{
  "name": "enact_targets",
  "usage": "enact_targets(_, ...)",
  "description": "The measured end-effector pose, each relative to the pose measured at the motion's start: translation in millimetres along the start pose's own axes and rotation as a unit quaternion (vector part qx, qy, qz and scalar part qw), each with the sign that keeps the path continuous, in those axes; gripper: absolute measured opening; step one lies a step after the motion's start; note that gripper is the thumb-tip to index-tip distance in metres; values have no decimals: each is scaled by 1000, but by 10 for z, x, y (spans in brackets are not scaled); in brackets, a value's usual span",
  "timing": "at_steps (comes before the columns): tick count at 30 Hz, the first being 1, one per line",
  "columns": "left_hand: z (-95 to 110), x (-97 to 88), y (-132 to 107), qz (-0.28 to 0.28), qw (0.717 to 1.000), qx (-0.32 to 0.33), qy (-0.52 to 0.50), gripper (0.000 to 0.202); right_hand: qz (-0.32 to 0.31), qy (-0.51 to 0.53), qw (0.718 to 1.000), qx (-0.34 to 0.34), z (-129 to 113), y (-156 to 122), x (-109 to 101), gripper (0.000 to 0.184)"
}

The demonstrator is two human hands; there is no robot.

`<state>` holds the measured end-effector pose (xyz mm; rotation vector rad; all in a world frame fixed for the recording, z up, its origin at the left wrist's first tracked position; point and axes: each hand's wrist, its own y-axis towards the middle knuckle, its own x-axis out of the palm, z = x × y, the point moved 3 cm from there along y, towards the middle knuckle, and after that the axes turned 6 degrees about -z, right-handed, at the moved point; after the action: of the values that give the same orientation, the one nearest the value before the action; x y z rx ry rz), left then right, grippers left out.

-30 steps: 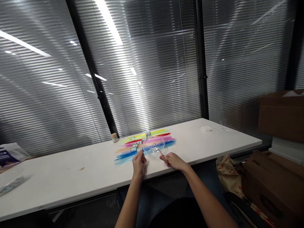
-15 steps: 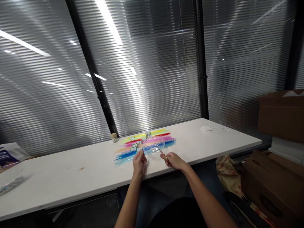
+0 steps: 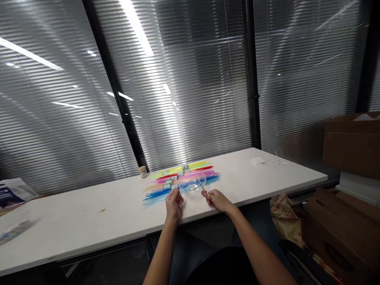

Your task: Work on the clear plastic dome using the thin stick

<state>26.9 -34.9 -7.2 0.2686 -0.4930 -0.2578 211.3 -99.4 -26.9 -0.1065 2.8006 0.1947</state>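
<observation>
We've got the slim tool (image 3: 200, 184) in our right hand (image 3: 218, 200), fingers wrapped snugly round its near end; scissors or tweezers, can't tell at this res. It slants up & left, tip over the clear round thing (image 3: 179, 182) in front of us, prob. a bowl. Whether the tip touches it, can't say from this angle. Our left hand (image 3: 174, 200) is just beside the thing's near left edge, fingers drawn in narrow; what they pinch, if anything, is too fine to ID.

Step in hand, by our read: close two-handed work w/ the tool, prob. midway, since both hands are up at it. Next move calls for a steady right wrist, left fingers clear of the tip & a light touch, as the clear round thing looks thin & might skid.

FYI, coloured strips (image 3: 208, 174) w/ small labels (image 3: 167, 185) lie on the white tabletop (image 3: 118, 206), partly seen thru the clear round thing, so edges there are hard to read. Jar (image 3: 143, 171) is back left, well apart.
</observation>
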Motion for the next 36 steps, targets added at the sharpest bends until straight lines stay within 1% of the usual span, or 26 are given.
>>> enact_targets(7,-4,1,3,-4,1000,-2,-7,44,-41,-23,999,-4,9,-5,6,63)
enact_targets(13,-5,-9,5,2,1000,-1,-24,42,-62,-46,997,-1,-28,-32,-1,65)
enact_targets(16,-1,-12,3,5,999,1,-31,42,-54,-51,997,-1,-29,-29,-1,63)
enact_targets(19,7,-7,0,6,999,4,-37,42,-28,-6,1000,-6,-13,-17,-5,61)
enact_targets(21,13,-4,-2,8,999,5,-41,42,-24,16,1000,-7,-6,-13,-3,60)
enact_targets(27,14,0,-4,-1,999,-2,-40,43,-37,-19,999,8,-24,-39,1,62)
enact_targets(36,5,10,-5,-14,999,-4,-38,44,-37,-27,999,7,-6,-15,3,63)
